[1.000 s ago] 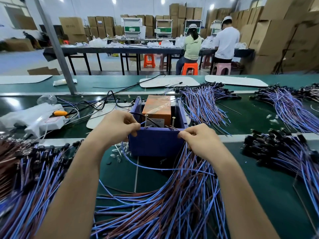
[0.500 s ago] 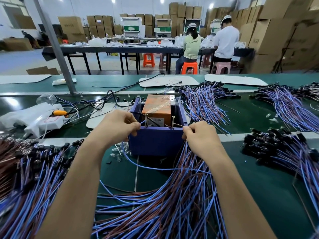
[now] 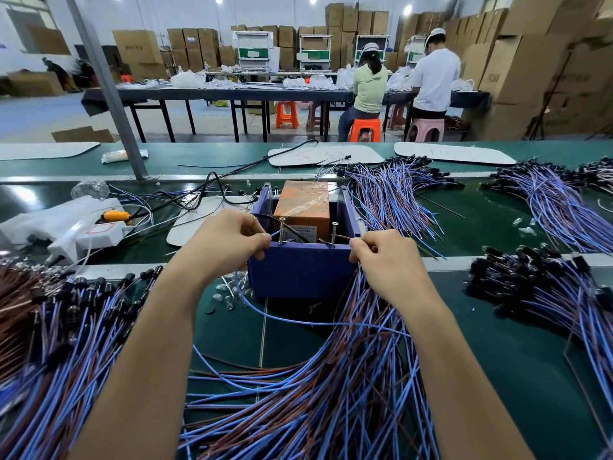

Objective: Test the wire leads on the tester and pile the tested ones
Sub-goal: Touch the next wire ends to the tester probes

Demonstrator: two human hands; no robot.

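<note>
An open purple box [image 3: 302, 273] stands on the green bench [image 3: 497, 343], between the person's two hands. Inside it sits an orange block [image 3: 303, 207] wrapped in clear film, with a black cable [image 3: 292, 229] running across in front of it. Two screws [image 3: 282, 231] stand upright at the box's front wall.

The left hand [image 3: 229, 247] is at the box's front left corner and pinches the end of a blue wire [image 3: 274, 233], whose tip is close to the left screw. The right hand [image 3: 384, 257] is at the front right corner and pinches a brown wire [image 3: 345, 239], whose end reaches the right screw. The hands are apart, one on each side of the box.

A heap of leads [image 3: 331, 386] in blue and brown fans out from under the right hand towards the person. More heaps lie to the left [image 3: 59, 327], to the right [image 3: 547, 290] and behind the box [image 3: 391, 194]. Small clear bulbs [image 3: 229, 295] lie at the box's left foot.
</note>
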